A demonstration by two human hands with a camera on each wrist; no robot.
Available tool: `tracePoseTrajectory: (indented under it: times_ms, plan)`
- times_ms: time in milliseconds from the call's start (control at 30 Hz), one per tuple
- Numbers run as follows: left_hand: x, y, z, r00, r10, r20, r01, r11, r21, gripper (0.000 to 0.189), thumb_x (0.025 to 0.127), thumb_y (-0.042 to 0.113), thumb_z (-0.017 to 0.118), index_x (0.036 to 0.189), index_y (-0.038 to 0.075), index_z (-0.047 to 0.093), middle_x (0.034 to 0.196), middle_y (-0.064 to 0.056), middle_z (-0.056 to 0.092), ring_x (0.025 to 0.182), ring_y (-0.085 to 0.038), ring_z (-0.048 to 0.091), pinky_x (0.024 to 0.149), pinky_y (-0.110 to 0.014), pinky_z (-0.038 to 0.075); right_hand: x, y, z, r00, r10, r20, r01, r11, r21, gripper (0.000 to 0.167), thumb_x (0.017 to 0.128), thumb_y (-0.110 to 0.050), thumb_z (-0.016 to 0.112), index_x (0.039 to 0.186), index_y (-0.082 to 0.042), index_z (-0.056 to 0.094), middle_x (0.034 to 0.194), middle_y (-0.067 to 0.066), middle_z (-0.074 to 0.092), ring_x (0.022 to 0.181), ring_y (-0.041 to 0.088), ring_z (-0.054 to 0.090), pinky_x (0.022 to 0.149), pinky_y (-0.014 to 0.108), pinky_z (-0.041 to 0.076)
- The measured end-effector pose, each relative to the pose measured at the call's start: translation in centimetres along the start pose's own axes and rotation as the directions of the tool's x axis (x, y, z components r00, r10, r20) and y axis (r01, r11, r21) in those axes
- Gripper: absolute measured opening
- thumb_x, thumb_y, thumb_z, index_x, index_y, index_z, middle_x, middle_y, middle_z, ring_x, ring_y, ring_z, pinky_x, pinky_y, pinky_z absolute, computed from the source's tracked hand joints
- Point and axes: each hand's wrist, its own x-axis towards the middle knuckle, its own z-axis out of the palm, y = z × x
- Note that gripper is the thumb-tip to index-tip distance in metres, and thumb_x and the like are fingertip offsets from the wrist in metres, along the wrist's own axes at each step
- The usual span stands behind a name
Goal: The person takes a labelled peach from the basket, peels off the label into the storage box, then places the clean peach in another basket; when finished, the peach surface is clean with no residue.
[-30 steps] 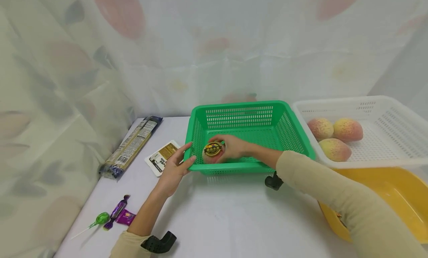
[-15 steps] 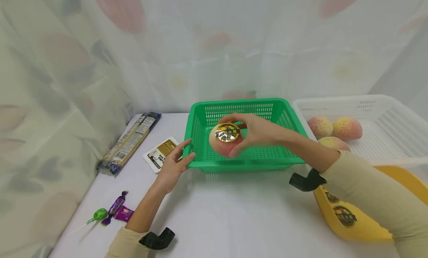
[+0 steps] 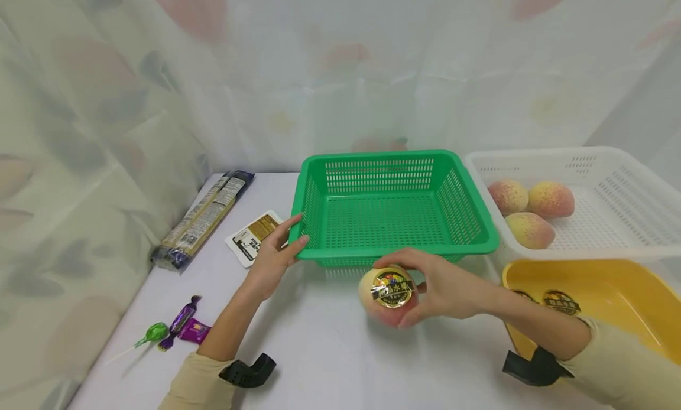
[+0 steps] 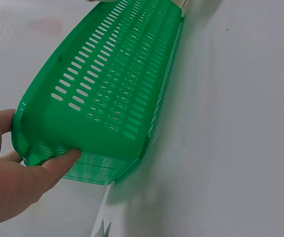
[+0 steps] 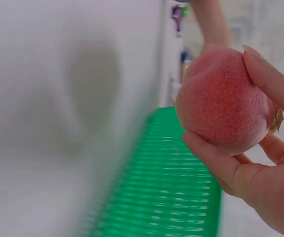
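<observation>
My right hand [image 3: 452, 289] holds a peach [image 3: 376, 308] over the white table, in front of the green basket [image 3: 481, 233]. A round black-and-gold sticker [image 3: 392, 288] is on the peach's upper side. The right wrist view shows the pink side of the peach [image 5: 223, 103] between thumb and fingers. My left hand [image 3: 271, 262] grips the rim at the basket's front left corner. In the left wrist view its thumb presses the outer wall of the green basket [image 4: 97, 118]. Nothing lies inside the basket.
Right of it, a white basket [image 3: 628, 253] holds three peaches [image 3: 550, 199]. A yellow basin [image 3: 617, 298] with round stickers [image 3: 561, 302] stands in front. At left lie a long packet [image 3: 204, 218], a flat pack [image 3: 254, 237], a green lollipop [image 3: 156, 332] and purple-wrapped sweets [image 3: 183, 318].
My right hand has lifted the peach out of the green basket and brought it toward me and to the right, over the front rim. The left hand stays on the basket's corner.
</observation>
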Motion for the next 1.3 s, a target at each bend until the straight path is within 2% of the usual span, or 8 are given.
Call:
tracePoseTrajectory:
  times_ms: [367,567,700,833,933,1033,1167,1300]
  plan:
    - [0.1,0.0,-0.1,1.0,0.009,0.01,-0.01,1.0,0.012,0.056,0.099,0.007,0.052,0.15,0.009,0.029,0.149,-0.018,0.028,0.125,-0.038,0.042,0.09,-0.03,0.05,-1.7,4.4,2.8,0.999,0.017,-0.033,-0.021,0.992,-0.124,0.079,0.066,-0.032,0.088,0.133,-0.015,0.051,0.13,-0.003,0.052,0.116,0.017,0.047,0.094,0.038,0.045]
    - [0.1,0.6,-1.1,0.999,0.028,0.03,-0.033,0.986,0.161,0.06,0.098,0.02,0.057,0.15,0.012,0.029,0.15,-0.017,0.028,0.128,-0.036,0.04,0.097,-0.041,0.045,-1.9,4.6,3.1,1.0,0.01,-0.015,-0.011,0.996,-0.09,0.079,0.068,-0.029,0.087,0.136,-0.014,0.049,0.133,0.002,0.048,0.117,0.02,0.046,0.087,0.031,0.049]
    - [-0.8,2.0,-1.6,0.985,0.157,-0.077,-0.13,0.953,0.275,0.062,0.096,0.024,0.06,0.15,0.015,0.031,0.15,-0.01,0.031,0.132,-0.028,0.038,0.102,-0.043,0.039,-1.9,4.6,3.1,1.0,0.01,-0.003,-0.01,0.996,-0.088,0.079,0.069,-0.029,0.086,0.136,-0.014,0.048,0.134,0.003,0.047,0.119,0.021,0.045,0.091,0.033,0.047]
    - [-2.0,3.8,-0.6,0.931,0.338,-0.138,-0.293,0.917,0.27,0.058,0.094,0.012,0.062,0.147,0.011,0.037,0.145,-0.007,0.041,0.128,-0.023,0.044,0.096,-0.031,0.045,-1.9,4.6,3.0,1.0,0.023,0.009,-0.022,0.997,-0.073,0.079,0.07,-0.031,0.085,0.137,-0.015,0.047,0.135,0.003,0.046,0.118,0.021,0.045,0.09,0.032,0.048]
    - [-3.2,4.4,1.3,0.909,0.414,-0.047,-0.4,0.898,0.182,0.057,0.091,-0.001,0.061,0.144,0.003,0.039,0.142,-0.013,0.043,0.126,-0.027,0.046,0.093,-0.029,0.047,-1.9,4.5,3.0,0.999,0.028,0.017,-0.027,0.998,-0.063,0.079,0.071,-0.032,0.085,0.138,-0.015,0.047,0.136,0.004,0.045,0.117,0.022,0.046,0.087,0.031,0.049]
    - [-4.2,4.1,3.7,0.894,0.431,0.124,-0.442,0.893,0.083,0.057,0.089,-0.003,0.063,0.14,-0.002,0.04,0.142,-0.018,0.041,0.125,-0.034,0.045,0.096,-0.035,0.046,-1.9,4.5,3.0,1.0,0.027,0.017,-0.025,0.997,-0.073,0.079,0.071,-0.033,0.084,0.138,-0.015,0.046,0.136,0.004,0.045,0.117,0.022,0.046,0.087,0.031,0.049]
    - [-4.8,2.3,6.4,0.878,0.355,0.321,-0.382,0.924,0.025,0.061,0.087,0.006,0.069,0.14,-0.002,0.04,0.144,-0.018,0.039,0.126,-0.037,0.043,0.099,-0.038,0.043,-1.8,4.6,3.0,1.0,0.023,0.02,-0.021,0.996,-0.087,0.079,0.071,-0.035,0.084,0.138,-0.015,0.046,0.135,0.004,0.045,0.118,0.022,0.045,0.088,0.032,0.048]
    - [-4.7,-0.3,8.2,0.885,0.224,0.409,-0.269,0.961,0.056,0.068,0.084,0.01,0.074,0.143,0.005,0.04,0.145,-0.012,0.038,0.128,-0.036,0.042,0.1,-0.034,0.041,-1.8,4.6,2.9,1.0,0.012,0.029,-0.01,0.996,-0.092,0.078,0.072,-0.036,0.083,0.138,-0.015,0.046,0.136,0.004,0.045,0.118,0.021,0.045,0.087,0.032,0.048]
